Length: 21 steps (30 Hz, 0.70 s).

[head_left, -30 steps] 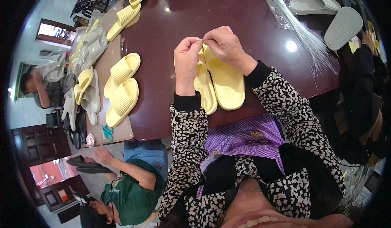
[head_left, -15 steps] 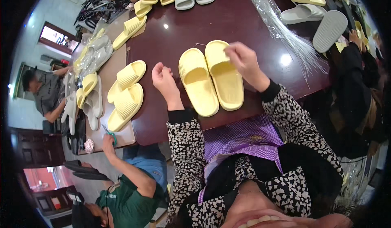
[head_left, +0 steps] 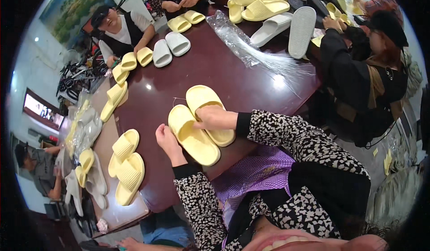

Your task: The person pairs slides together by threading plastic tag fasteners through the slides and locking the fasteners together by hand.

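A pair of yellow slide slippers lies side by side in front of me, soles down, toes pointing away. My right hand (head_left: pixel 214 118) reaches in at the foot openings, its thumb by the inner side of the left slipper (head_left: pixel 197 144) and its fingers partly hidden inside the right slipper (head_left: pixel 202 96). It seems to grip the pair where the two meet. A thin clear tie (head_left: pixel 180 99) sticks up between the toes. My left hand (head_left: pixel 168 142) is close beside the left slipper's outer edge, fingers curled together, with nothing visible in them.
Stacked yellow slippers (head_left: pixel 126 163) lie to my left. Farther off are grey slippers (head_left: pixel 171 49), a bundle of clear ties (head_left: pixel 264 58) in plastic and a heap of slippers (head_left: pixel 266 4). Co-workers sit around the dark red table (head_left: pixel 156 92), one close on my right.
My right hand has come down from above the right slipper into the foot openings. My left hand stays beside the left slipper. The view has shifted, showing more of the table's far side.
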Motion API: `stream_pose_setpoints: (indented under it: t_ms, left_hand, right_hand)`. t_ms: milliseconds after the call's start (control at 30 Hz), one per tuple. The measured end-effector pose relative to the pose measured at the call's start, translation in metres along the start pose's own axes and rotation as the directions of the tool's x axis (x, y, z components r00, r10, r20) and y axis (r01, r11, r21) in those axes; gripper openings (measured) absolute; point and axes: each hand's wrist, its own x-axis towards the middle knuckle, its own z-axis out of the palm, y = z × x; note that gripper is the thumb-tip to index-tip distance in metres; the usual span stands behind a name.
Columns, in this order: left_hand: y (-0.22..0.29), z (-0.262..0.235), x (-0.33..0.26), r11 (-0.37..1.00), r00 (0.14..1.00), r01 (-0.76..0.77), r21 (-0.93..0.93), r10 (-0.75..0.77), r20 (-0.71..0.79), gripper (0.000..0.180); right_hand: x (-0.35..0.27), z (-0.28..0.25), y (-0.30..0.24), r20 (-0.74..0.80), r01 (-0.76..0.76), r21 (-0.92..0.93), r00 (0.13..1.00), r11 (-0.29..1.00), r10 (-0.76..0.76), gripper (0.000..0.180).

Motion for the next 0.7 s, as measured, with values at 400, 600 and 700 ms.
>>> stream_pose_setpoints:
  t_ms: [400,600,700]
  left_hand:
    - [0.029,0.006,-0.017,0.982,0.989,0.143,-0.126,-0.135,0.066,0.02]
    - [0.028,-0.006,-0.016,0.989,0.991,0.123,-0.082,-0.118,0.057,0.02]
    - [0.03,0.006,-0.017,0.988,0.988,0.129,-0.085,-0.121,0.092,0.02]
  right_hand:
    - [-0.004,-0.104,0.08,-0.325,-0.032,-0.363,0.941,0.931,-0.094,0.016]
    - [0.014,-0.316,0.115,-0.427,-0.289,-0.74,0.9,0.607,-0.092,0.017]
    - [-0.006,-0.408,0.161,-0.715,-0.53,-0.588,0.694,0.611,-0.085,0.018]
